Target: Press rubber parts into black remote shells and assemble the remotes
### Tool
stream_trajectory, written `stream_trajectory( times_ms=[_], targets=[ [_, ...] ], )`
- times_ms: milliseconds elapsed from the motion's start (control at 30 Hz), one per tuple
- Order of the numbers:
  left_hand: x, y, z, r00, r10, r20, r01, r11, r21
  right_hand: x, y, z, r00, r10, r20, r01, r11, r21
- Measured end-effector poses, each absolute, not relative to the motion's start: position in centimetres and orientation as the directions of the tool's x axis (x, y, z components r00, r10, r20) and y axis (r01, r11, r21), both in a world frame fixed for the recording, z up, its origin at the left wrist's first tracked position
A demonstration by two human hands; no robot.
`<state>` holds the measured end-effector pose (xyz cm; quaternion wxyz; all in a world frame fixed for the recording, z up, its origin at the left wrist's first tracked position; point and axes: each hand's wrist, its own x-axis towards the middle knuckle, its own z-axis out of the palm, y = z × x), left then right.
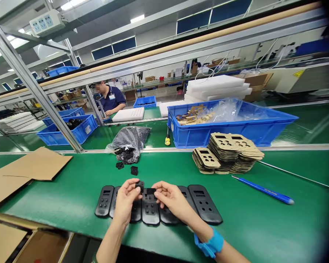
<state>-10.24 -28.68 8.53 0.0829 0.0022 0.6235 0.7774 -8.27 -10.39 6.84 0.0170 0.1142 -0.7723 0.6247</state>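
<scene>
Several black remote-control shells [204,202] lie fanned out on the green mat near the front edge. My left hand [125,202] pinches a small black rubber pad [139,185] above the middle shell [150,212]. My right hand [172,199], with a blue band on its wrist, presses its fingertips on the top of that middle shell. More small black pads [126,157] spill from a clear plastic bag [130,138] just beyond my hands.
Stacks of tan cut-out sheets [227,151] sit at the right in front of a blue bin [230,126]. A blue pen-like tool [263,190] lies further right. Cardboard [27,170] covers the left. A person in dark blue works at the far bench.
</scene>
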Motion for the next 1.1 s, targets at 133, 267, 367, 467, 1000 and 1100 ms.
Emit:
stream_trajectory(
  times_ms=[133,267,367,467,1000,1100],
  targets=[
    [-9.5,-29.6,7.8,-0.991,0.075,-0.111,-0.125,-0.227,0.966,-6.4,-7.0,6.8,-0.955,-0.148,0.256,-0.294,0.402,-0.867],
    [-8.8,-29.8,7.1,-0.973,0.159,-0.166,-0.197,-0.205,0.959,-4.5,-3.7,6.5,-0.940,-0.261,0.221,-0.331,0.528,-0.782],
    [-8.4,-29.2,6.7,-0.957,0.217,-0.193,-0.233,-0.177,0.956,-3.9,-2.8,6.5,-0.960,-0.212,0.182,-0.276,0.606,-0.746],
    [-8.2,-28.4,6.6,-0.946,0.255,-0.201,-0.243,-0.146,0.959,-3.9,-3.3,6.4,-0.975,-0.162,0.152,-0.222,0.672,-0.707],
    [-8.1,-25.8,5.7,-0.958,0.273,0.089,0.169,0.285,0.943,-3.7,-2.9,5.9,-0.995,0.018,0.095,-0.054,0.716,-0.696],
    [-8.1,-24.5,5.5,-0.890,0.421,0.175,0.348,0.381,0.857,-2.6,-1.9,6.4,-0.993,0.058,0.104,-0.024,0.757,-0.653]
  ],
)
